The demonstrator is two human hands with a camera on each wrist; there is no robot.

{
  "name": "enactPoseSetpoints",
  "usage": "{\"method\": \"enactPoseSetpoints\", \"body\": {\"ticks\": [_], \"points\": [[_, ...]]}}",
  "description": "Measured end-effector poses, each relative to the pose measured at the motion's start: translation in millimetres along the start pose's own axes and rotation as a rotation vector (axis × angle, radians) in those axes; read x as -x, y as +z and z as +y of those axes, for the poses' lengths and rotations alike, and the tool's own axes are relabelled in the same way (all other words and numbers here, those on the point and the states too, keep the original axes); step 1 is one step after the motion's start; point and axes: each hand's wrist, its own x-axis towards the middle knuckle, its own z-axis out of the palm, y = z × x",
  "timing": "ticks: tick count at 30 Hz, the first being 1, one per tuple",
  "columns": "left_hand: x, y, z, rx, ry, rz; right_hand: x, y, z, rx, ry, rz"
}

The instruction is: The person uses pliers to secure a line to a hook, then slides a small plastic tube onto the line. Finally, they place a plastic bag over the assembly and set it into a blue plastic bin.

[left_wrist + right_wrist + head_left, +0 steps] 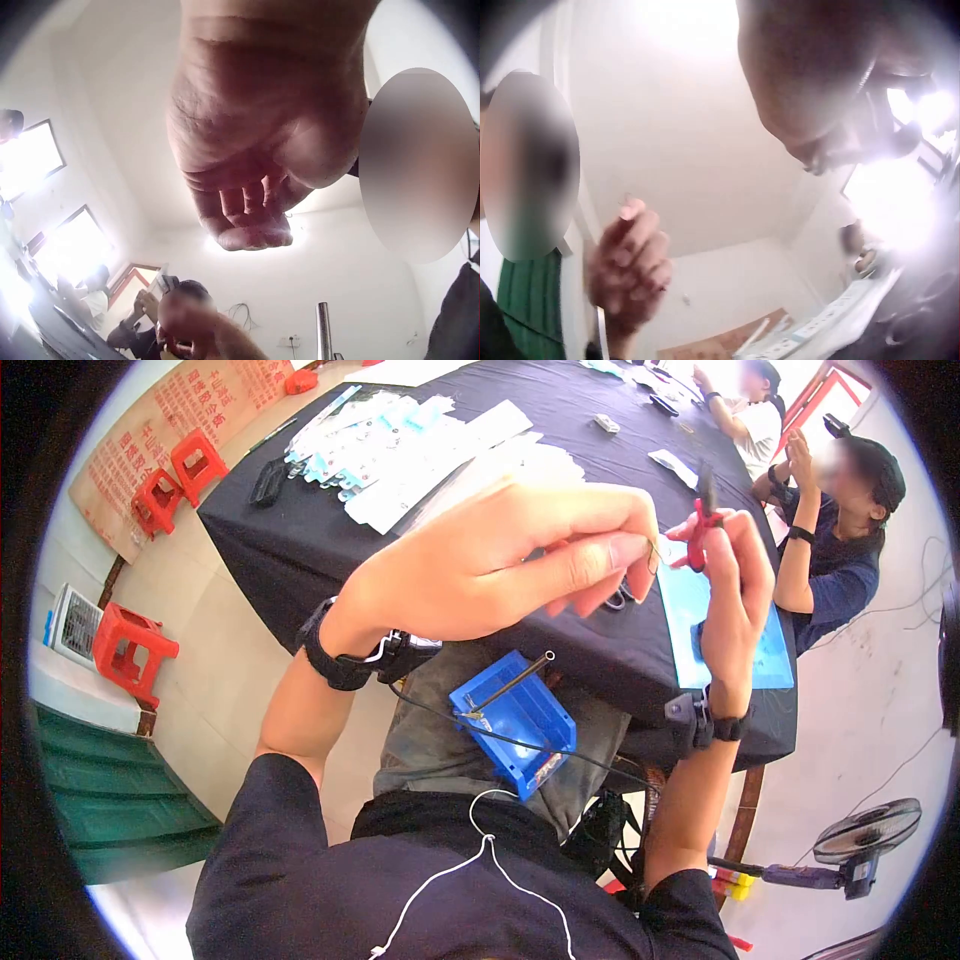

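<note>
My left hand (500, 565) is raised over the near table edge, thumb and index finger pinching a small thin wire-like piece (654, 556). In the right wrist view, this piece (628, 199) curves up from the fingertips, too small to make out its kind. My right hand (735, 585), close beside it, grips red-handled scissors (705, 525), their dark end pointing up and away. The left wrist view shows my left palm (262, 127) with the fingers bent inward. Below my hands, a blue plastic bin (520, 725) with a metal rod (515, 682) across it sits on my lap.
A black-covered table (265, 555) bears a heap of white and light-blue packets (385, 445) and a blue sheet (770, 655). Two people sit along the right side. Red stools (135, 650) stand at left, a fan (865, 835) at lower right. A cable crosses my lap.
</note>
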Motion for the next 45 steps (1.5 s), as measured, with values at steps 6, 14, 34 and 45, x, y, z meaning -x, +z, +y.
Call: {"method": "enactPoseSetpoints", "body": {"ticks": [6,14,34,45], "points": [[4.6,1.1,2.7,0.141,-0.078,-0.084,18.3,5.3,-30.8,-0.42,-0.253,-0.182],[6.5,1.2,10.0,0.246,-0.108,-0.09,18.1,-1.9,-36.9,-0.214,-0.246,-0.245],[2.9,-0.9,5.5,0.283,-0.109,-0.077,16.4,-0.7,-46.9,0.264,-0.526,-0.137],[2.7,-3.3,0.8,0.265,-0.109,-0.066,17.8,3.3,-47.0,0.376,-0.566,-0.082]]}}
